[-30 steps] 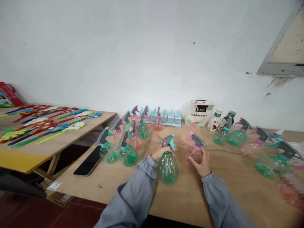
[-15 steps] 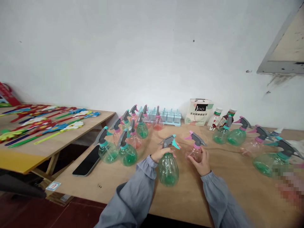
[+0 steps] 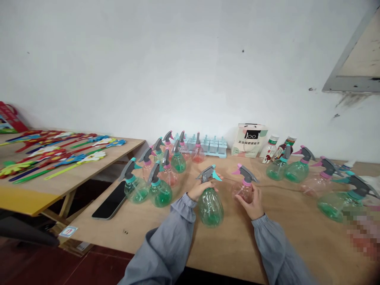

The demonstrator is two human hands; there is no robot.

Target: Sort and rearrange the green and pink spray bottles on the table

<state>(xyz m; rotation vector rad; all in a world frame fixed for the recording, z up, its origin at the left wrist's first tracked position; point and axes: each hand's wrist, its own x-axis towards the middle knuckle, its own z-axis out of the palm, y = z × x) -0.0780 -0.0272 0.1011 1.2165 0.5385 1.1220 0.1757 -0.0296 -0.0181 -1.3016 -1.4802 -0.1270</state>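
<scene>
My left hand (image 3: 198,189) is closed round the neck of a green spray bottle (image 3: 210,206) with a grey and teal trigger head; the bottle stands upright on the wooden table (image 3: 225,245). Just to its right, my right hand (image 3: 253,204) wraps the side of a pink spray bottle (image 3: 244,189) with a grey and pink trigger head. Both sleeves are grey.
A cluster of several green and pink spray bottles (image 3: 158,174) stands at the left, with a black phone (image 3: 111,201) beside it. More bottles (image 3: 299,168) lie at the right. A light blue ice mould (image 3: 211,145), a carton (image 3: 249,140) and drink bottles (image 3: 270,149) line the wall. Colourful clappers (image 3: 56,152) cover the left table.
My left hand has shifted the green bottle a little away from me and turned its trigger head slightly. The right hand stays on the pink bottle.
</scene>
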